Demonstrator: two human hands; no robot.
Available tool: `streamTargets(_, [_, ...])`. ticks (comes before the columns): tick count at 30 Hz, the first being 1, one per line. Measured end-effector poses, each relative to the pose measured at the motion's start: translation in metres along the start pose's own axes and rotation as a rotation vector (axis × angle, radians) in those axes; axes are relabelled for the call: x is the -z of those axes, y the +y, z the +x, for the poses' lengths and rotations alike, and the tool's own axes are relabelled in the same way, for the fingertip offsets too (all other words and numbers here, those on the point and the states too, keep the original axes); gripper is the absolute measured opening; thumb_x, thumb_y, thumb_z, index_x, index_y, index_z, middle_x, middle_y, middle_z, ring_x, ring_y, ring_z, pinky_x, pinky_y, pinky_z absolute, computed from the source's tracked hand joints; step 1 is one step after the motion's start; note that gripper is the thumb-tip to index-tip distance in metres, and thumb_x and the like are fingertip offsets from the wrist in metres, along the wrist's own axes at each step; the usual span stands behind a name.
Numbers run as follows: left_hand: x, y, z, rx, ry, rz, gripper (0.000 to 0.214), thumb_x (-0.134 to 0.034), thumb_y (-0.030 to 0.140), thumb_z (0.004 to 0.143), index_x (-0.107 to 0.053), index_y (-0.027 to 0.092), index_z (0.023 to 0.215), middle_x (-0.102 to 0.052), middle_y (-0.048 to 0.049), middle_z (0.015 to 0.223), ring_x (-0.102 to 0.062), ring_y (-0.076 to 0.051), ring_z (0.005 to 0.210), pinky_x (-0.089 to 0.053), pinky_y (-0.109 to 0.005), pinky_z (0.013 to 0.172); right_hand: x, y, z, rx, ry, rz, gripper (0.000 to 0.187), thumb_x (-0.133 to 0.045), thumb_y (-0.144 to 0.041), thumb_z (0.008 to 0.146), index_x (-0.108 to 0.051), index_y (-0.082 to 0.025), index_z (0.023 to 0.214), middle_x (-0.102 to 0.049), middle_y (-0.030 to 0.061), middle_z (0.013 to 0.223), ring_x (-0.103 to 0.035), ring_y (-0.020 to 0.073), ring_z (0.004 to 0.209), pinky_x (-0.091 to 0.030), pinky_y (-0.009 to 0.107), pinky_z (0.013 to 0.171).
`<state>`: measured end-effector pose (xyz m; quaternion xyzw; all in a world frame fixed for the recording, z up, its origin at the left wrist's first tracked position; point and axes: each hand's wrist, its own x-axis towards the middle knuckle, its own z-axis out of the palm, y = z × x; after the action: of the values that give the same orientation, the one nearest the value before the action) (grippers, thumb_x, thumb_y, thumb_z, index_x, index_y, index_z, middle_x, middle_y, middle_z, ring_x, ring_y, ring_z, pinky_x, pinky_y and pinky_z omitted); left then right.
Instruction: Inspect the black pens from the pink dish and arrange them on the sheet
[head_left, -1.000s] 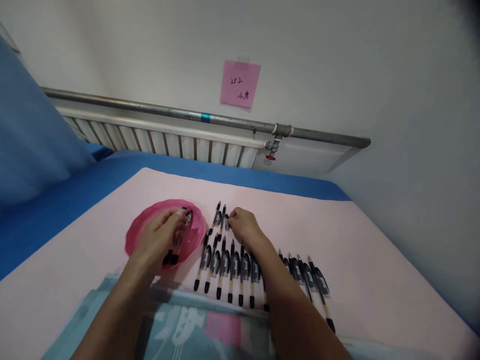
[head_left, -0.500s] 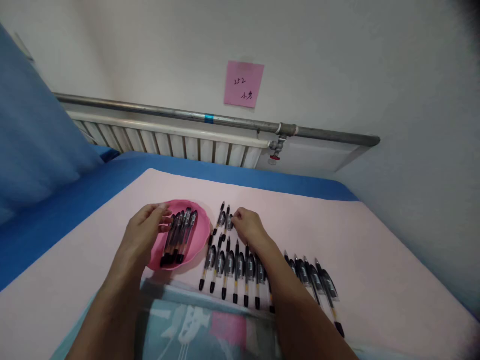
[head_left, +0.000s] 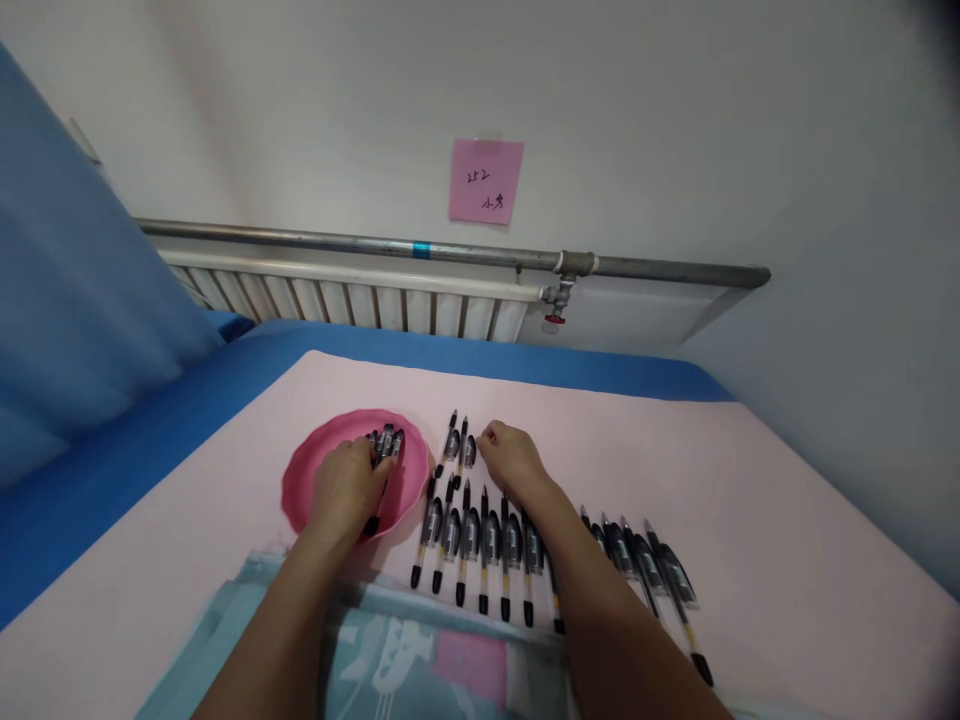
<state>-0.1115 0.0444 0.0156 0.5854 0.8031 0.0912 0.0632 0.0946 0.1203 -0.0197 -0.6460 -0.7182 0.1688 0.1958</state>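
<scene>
A pink bowl [head_left: 315, 470] sits on the pale pink sheet and holds a bunch of black pens [head_left: 386, 443]. My left hand [head_left: 345, 485] lies over the pens in the bowl, fingers curled round them. Beside the bowl, a row of black pens [head_left: 480, 540] lies side by side, with a shorter second row [head_left: 455, 440] behind it. My right hand [head_left: 510, 460] rests at the far end of that second row, fingers pinched at a pen there. Several more pens [head_left: 645, 560] lie to the right of my right forearm.
A pale pink sheet [head_left: 750, 520] covers a blue mattress [head_left: 135, 420]. A patterned teal cloth [head_left: 390, 650] lies at the near edge. Behind stand a white radiator [head_left: 360, 300], a metal pipe [head_left: 450, 252] and a pink note [head_left: 486, 180] on the wall. A blue curtain [head_left: 67, 290] hangs at left.
My left hand moved from the bowl's left rim onto the pens in the bowl and closed round them. My right hand stayed at the far row of pens.
</scene>
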Motion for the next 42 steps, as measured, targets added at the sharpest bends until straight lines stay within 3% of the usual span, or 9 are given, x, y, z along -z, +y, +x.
streamTargets(11, [-0.002,0.000,0.006,0.001,-0.022,0.000,0.040,-0.038,0.046,0.080,-0.061,0.014,0.086,-0.065,-0.0155,0.086,-0.059,-0.028,0.078,-0.034,-0.031,0.058,-0.002,0.002,0.000,0.039,0.002,-0.034,0.018,-0.046,-0.024,0.078,-0.062,-0.018,0.074,-0.064,0.0047,0.072,-0.053,0.0150,0.064,-0.029,0.023,0.055])
streamTargets(21, [0.003,-0.005,0.003,0.037,0.008,-0.216,0.035,-0.033,0.038,0.083,-0.059,0.017,0.077,-0.064,-0.0100,0.070,-0.059,-0.024,0.067,-0.034,-0.029,0.054,0.000,0.001,-0.001,0.038,0.006,0.026,0.015,-0.047,-0.022,0.076,-0.060,-0.018,0.069,-0.062,0.0040,0.066,-0.051,0.0144,0.060,-0.028,0.023,0.053])
streamTargets(23, [0.007,-0.003,-0.002,0.063,0.033,-0.374,0.036,-0.029,0.042,0.085,-0.056,0.019,0.080,-0.063,-0.0063,0.070,-0.059,-0.020,0.062,-0.036,-0.027,0.052,0.003,0.000,-0.002,0.039,0.011,0.062,0.015,-0.048,-0.021,0.075,-0.060,-0.017,0.067,-0.061,0.0036,0.064,-0.050,0.0140,0.058,-0.028,0.023,0.052])
streamTargets(25, [0.010,0.001,-0.006,0.098,0.008,-0.768,0.032,-0.032,0.045,0.084,-0.053,0.021,0.082,-0.062,-0.0028,0.071,-0.057,-0.016,0.056,-0.039,-0.025,0.049,0.007,-0.004,-0.002,0.042,0.027,0.107,0.015,-0.047,-0.020,0.074,-0.059,-0.017,0.066,-0.060,0.0029,0.062,-0.049,0.0136,0.057,-0.029,0.023,0.052])
streamTargets(28, [0.013,0.010,-0.012,0.122,-0.126,-1.459,0.026,-0.047,0.046,0.077,-0.049,0.020,0.078,-0.056,0.0019,0.066,-0.051,-0.011,0.046,-0.039,-0.022,0.042,0.017,-0.016,-0.005,0.057,0.066,0.185,0.016,-0.045,-0.022,0.076,-0.058,-0.018,0.068,-0.059,0.0009,0.063,-0.051,0.0125,0.059,-0.032,0.022,0.054])
streamTargets(30, [0.013,0.016,-0.016,0.113,-0.200,-1.666,0.025,-0.055,0.043,0.074,-0.050,0.019,0.079,-0.051,0.0048,0.061,-0.043,-0.007,0.040,-0.036,-0.019,0.036,0.023,-0.030,-0.010,0.079,0.088,0.237,0.019,-0.043,-0.025,0.079,-0.057,-0.019,0.069,-0.059,-0.0007,0.064,-0.052,0.0113,0.061,-0.034,0.020,0.056])
streamTargets(34, [0.015,0.028,-0.023,0.148,-0.289,-1.836,0.027,-0.059,0.039,0.073,-0.051,0.017,0.086,-0.045,0.0072,0.057,-0.030,-0.002,0.034,-0.026,-0.014,0.030,0.028,-0.063,-0.026,0.157,0.069,0.511,0.025,-0.041,-0.035,0.082,-0.057,-0.019,0.070,-0.059,-0.0012,0.066,-0.053,0.0117,0.064,-0.038,0.020,0.060])
streamTargets(39, [0.021,0.038,-0.034,0.181,-0.408,-1.891,0.026,-0.057,0.041,0.075,-0.051,0.018,0.084,-0.040,0.0083,0.052,-0.025,-0.001,0.032,-0.021,-0.012,0.028,0.026,-0.090,-0.047,0.218,-0.098,0.915,0.028,-0.039,-0.037,0.085,-0.061,-0.020,0.083,-0.061,0.0002,0.078,-0.056,0.0135,0.076,-0.042,0.023,0.068])
streamTargets(42, [0.022,0.042,-0.039,0.191,-0.519,-1.902,0.025,-0.056,0.043,0.076,-0.049,0.019,0.079,-0.040,0.0082,0.051,-0.025,0.000,0.031,-0.018,-0.012,0.027,0.025,-0.096,-0.053,0.161,-0.167,1.098,0.031,-0.039,-0.042,0.085,-0.060,-0.020,0.083,-0.060,-0.0010,0.074,-0.054,0.0106,0.062,-0.042,0.021,0.059])
